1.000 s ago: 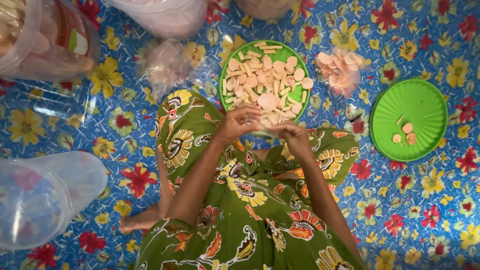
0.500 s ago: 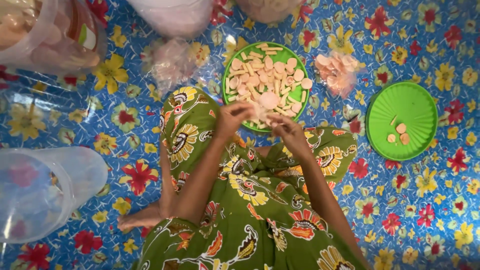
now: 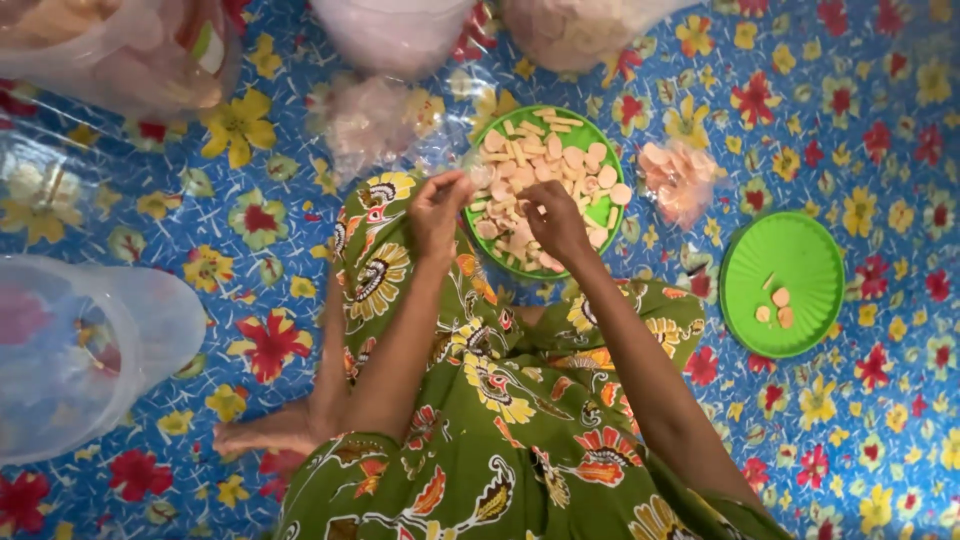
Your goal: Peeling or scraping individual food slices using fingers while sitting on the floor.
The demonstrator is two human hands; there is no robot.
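A green plate [image 3: 592, 135] heaped with pale round and stick-shaped crackers [image 3: 560, 160] lies on the mat just past my lap. My left hand [image 3: 438, 208] hovers at the plate's left rim, fingers pinched together with a pale cracker piece at the tips. My right hand [image 3: 556, 222] rests knuckles up on the near part of the heap, fingers curled down among the crackers; what they grip is hidden. Both forearms reach out over my green patterned skirt [image 3: 500, 400].
A second green plate [image 3: 790, 250] at the right holds three cracker pieces. A small clear bag of crackers [image 3: 678, 180] lies between the plates. More bags [image 3: 375, 120] and tubs [image 3: 395, 30] line the far side. A clear plastic container [image 3: 70, 350] stands at left on the blue floral mat [image 3: 880, 420].
Both hands have moved forward from the plate's near edge; the left now sits at the left rim and the right lies on the crackers.
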